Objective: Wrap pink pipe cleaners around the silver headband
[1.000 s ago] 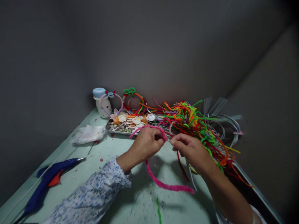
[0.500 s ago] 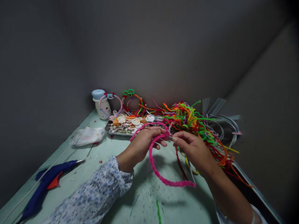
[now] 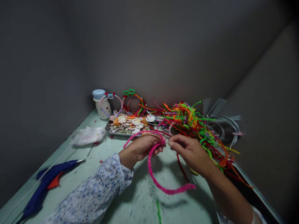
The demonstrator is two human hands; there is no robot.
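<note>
A bright pink pipe cleaner (image 3: 151,172) curves down in a wide loop, its thick free end hanging at lower right. Another stretch of pink passes over the back of my left hand (image 3: 146,147), whose fingers are closed round the pink strand near its crossing. At that crossing my right hand (image 3: 187,149) pinches a thin, pale tip between thumb and forefinger; it seems joined to the pink strand, though the join is too small to make out. Both hands are above the table, fingertips close together. A dark red pipe cleaner (image 3: 182,168) lies below my right hand.
A metal tray (image 3: 121,133) of flower-shaped pieces and beads stands behind, with decorated headbands (image 3: 121,107) and a lidded bottle (image 3: 102,105). Tangled pipe cleaners (image 3: 189,119) fill the back right beside pale bands (image 3: 224,124). A blue glue gun (image 3: 44,186) and plastic bag (image 3: 90,135) lie left.
Both hands have come slightly lower and nearer each other. The pink loop has shifted down and a little left with them, and more of the tray's right side shows.
</note>
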